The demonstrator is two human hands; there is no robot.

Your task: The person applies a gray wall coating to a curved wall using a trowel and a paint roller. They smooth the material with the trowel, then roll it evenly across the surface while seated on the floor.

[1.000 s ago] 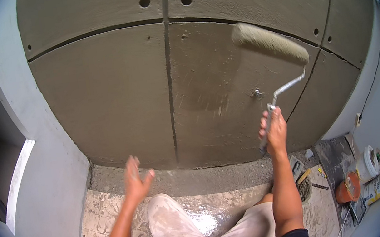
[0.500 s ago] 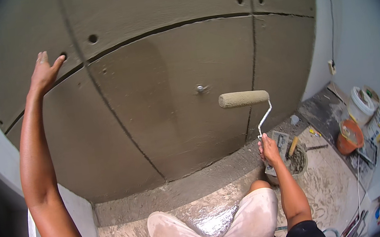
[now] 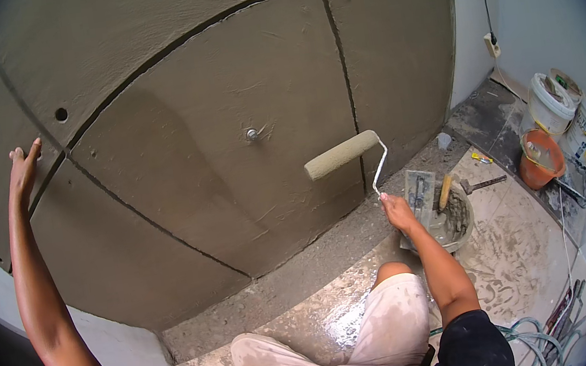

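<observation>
Gripping a fuzzy roller (image 3: 343, 155) near grooved plaster (image 3: 270, 67).

The roller (image 3: 341, 156) is beige, the bucket (image 3: 535, 175) orange.

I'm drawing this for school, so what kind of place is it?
Probably a building site, inside a room. The wall is rough, grey-brown and grooved, a tub with grey mix stands on the dirty floor, and the right hand holds a roller.
</observation>
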